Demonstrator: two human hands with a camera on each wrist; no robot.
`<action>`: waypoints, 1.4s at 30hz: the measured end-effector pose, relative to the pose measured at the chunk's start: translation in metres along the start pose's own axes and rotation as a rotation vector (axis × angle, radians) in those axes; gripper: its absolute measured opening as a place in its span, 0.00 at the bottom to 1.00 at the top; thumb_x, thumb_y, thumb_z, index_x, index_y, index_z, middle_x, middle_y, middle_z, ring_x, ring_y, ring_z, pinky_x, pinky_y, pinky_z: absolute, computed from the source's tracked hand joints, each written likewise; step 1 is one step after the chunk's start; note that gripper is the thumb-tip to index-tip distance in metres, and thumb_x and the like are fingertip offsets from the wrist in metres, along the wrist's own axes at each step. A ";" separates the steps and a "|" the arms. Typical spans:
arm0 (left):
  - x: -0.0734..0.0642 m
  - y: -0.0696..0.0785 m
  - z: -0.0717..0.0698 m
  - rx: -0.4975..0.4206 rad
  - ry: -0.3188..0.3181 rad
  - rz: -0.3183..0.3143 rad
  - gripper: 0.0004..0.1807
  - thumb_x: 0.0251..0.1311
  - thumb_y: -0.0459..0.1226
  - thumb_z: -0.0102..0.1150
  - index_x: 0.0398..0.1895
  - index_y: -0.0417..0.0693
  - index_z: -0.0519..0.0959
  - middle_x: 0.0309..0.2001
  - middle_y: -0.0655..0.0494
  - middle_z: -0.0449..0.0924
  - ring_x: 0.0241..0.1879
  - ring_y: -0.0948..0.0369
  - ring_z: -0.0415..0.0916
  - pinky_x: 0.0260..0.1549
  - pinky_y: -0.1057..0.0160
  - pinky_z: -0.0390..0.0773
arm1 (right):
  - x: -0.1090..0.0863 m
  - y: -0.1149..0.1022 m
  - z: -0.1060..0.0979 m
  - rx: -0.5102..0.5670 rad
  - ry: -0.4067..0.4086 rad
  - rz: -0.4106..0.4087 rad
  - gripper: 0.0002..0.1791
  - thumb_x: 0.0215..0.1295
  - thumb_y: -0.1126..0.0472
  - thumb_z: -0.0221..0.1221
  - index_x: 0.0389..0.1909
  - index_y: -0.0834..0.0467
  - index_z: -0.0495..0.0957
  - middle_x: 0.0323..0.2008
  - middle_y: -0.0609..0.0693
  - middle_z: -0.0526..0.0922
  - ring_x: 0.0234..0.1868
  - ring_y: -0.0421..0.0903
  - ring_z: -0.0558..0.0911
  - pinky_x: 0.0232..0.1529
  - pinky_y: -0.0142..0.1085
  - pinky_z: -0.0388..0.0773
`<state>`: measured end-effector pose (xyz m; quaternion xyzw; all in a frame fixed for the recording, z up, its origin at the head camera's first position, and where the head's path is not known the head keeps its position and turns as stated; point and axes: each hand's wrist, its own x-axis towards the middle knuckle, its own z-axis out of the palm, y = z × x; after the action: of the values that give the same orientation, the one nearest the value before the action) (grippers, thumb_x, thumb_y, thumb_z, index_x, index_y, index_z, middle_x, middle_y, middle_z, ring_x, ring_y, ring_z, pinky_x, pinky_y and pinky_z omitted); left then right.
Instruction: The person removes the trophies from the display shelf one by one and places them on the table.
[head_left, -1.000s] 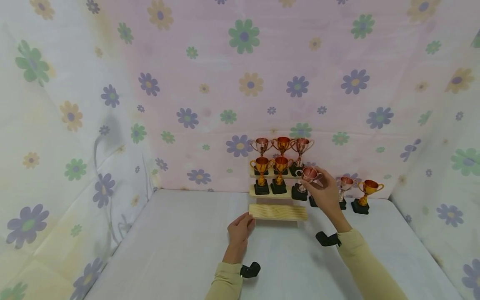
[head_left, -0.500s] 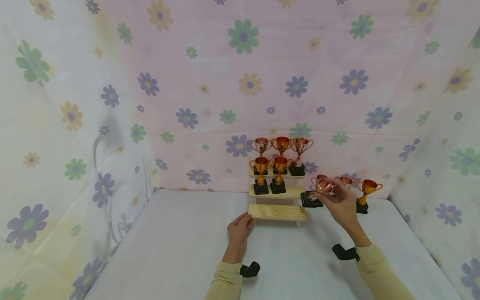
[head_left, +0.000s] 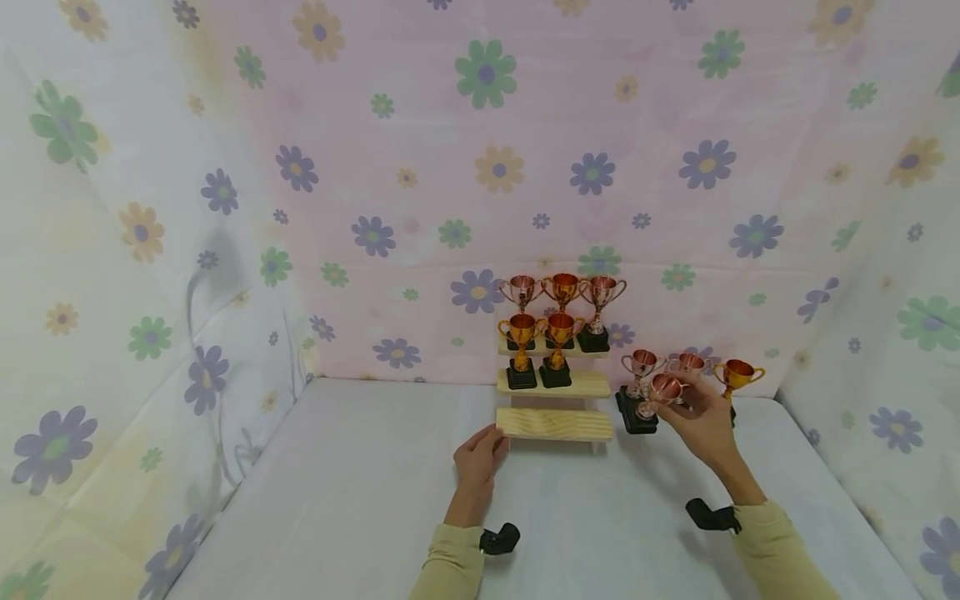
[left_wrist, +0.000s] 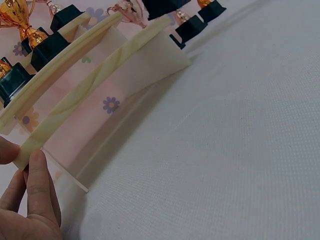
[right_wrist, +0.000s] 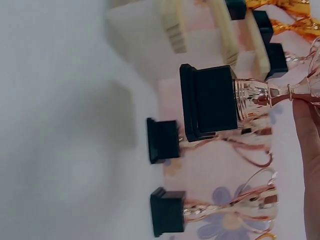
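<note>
My right hand (head_left: 702, 423) holds a rose-gold trophy cup (head_left: 665, 389) by its upper part. In the right wrist view, its black square base (right_wrist: 209, 102) hangs above the white table. With thumb and fingers, my left hand (head_left: 477, 458) pinches the left end of the lowest step (head_left: 555, 424) of a wooden display stand. Two gold trophies stand on the middle step (head_left: 592, 384), at its left and middle. Behind them, the top step bears a gold trophy (head_left: 564, 287) between two rose-gold ones, the right one (head_left: 601, 292) fully visible.
Right of the stand, on the table (head_left: 570, 517), are a rose-gold trophy (head_left: 642, 362), another rose-gold one (head_left: 686, 362) partly behind my right hand, and a gold trophy (head_left: 738, 372). Flowered cloth (head_left: 420, 125) hangs behind and at both sides.
My right hand has carried the rose-gold trophy from the right end of the middle step rightward and slightly down, off the stand. The left hand has stayed on the lowest step.
</note>
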<state>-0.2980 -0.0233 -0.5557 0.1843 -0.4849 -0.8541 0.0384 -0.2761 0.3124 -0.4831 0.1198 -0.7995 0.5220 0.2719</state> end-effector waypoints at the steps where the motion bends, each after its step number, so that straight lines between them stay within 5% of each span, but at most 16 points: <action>1: 0.000 0.000 0.000 0.001 -0.003 0.003 0.19 0.61 0.25 0.63 0.55 0.23 0.78 0.42 0.44 0.83 0.36 0.62 0.83 0.48 0.61 0.87 | -0.001 0.003 0.000 -0.019 -0.012 0.014 0.32 0.56 0.75 0.71 0.63 0.67 0.74 0.48 0.35 0.77 0.41 0.30 0.79 0.43 0.17 0.80; 6: -0.001 0.000 -0.001 0.002 -0.008 0.007 0.19 0.61 0.25 0.63 0.55 0.22 0.77 0.42 0.44 0.83 0.36 0.62 0.83 0.47 0.62 0.87 | -0.004 0.018 0.002 -0.051 -0.065 0.088 0.32 0.58 0.70 0.71 0.64 0.67 0.73 0.49 0.44 0.79 0.42 0.26 0.79 0.42 0.17 0.80; 15: -0.006 0.005 0.000 0.012 -0.019 0.007 0.20 0.61 0.25 0.63 0.55 0.21 0.77 0.43 0.42 0.83 0.37 0.61 0.83 0.47 0.61 0.87 | -0.002 0.030 0.004 -0.078 -0.089 0.105 0.31 0.59 0.71 0.71 0.64 0.70 0.72 0.51 0.66 0.79 0.41 0.27 0.78 0.41 0.16 0.79; 26: -0.003 0.002 0.000 0.019 0.000 0.003 0.18 0.61 0.25 0.63 0.54 0.23 0.78 0.43 0.41 0.83 0.37 0.61 0.83 0.45 0.64 0.87 | 0.004 0.038 0.004 -0.156 -0.109 0.214 0.32 0.64 0.60 0.70 0.65 0.66 0.72 0.50 0.65 0.83 0.40 0.25 0.77 0.40 0.16 0.77; 35: -0.003 0.002 -0.001 0.020 -0.014 0.006 0.19 0.62 0.26 0.63 0.55 0.23 0.77 0.45 0.41 0.83 0.38 0.61 0.83 0.47 0.63 0.87 | 0.005 0.042 0.006 -0.207 -0.111 0.297 0.34 0.67 0.52 0.68 0.68 0.66 0.70 0.57 0.67 0.81 0.53 0.52 0.83 0.46 0.18 0.75; 42: -0.004 0.003 -0.001 0.018 -0.017 0.008 0.18 0.62 0.26 0.63 0.54 0.23 0.78 0.44 0.42 0.83 0.37 0.62 0.83 0.44 0.65 0.87 | 0.001 0.043 0.010 -0.155 -0.058 0.288 0.34 0.66 0.52 0.69 0.66 0.66 0.72 0.53 0.66 0.83 0.41 0.25 0.78 0.43 0.14 0.74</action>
<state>-0.2945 -0.0249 -0.5528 0.1752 -0.4935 -0.8511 0.0360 -0.3007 0.3221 -0.5188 -0.0024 -0.8540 0.4885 0.1793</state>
